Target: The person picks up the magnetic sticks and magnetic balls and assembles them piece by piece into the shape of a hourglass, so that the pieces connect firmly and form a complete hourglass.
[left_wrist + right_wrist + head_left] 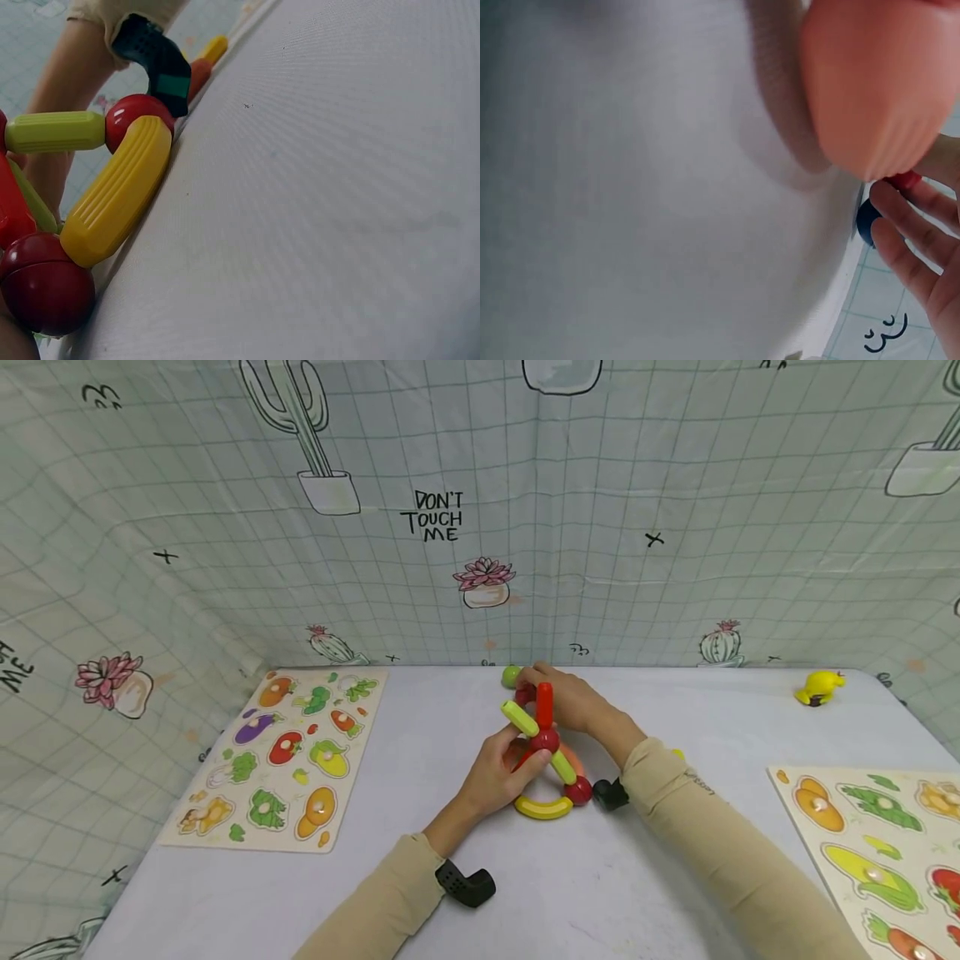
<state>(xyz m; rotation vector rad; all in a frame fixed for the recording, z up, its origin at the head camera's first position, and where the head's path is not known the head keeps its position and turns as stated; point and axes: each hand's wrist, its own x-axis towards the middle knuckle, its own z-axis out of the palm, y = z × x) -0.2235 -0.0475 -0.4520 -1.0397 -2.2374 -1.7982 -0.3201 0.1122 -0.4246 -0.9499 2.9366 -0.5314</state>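
A toy structure of sticks and balls stands mid-table; its red upright stick (544, 703), lime stick (519, 718) and red ball (545, 740) form the top. My left hand (495, 772) grips its left side, thumb in front. At the base, a curved yellow stick (120, 191) joins a dark red ball (49, 285) to a brighter red ball (135, 120). Behind the upright stick, my right hand (573, 700) pinches a red ball (524, 694), partly hidden by the fingers. A curved orange stick (881, 82) looms near in the right wrist view.
A green ball (511, 676) lies at the table's back edge, near the right fingers. Vegetable puzzle boards lie left (258, 768) and right (873, 852). A yellow toy (819, 687) sits at the back right. Behind the table hangs a patterned cloth (622, 527).
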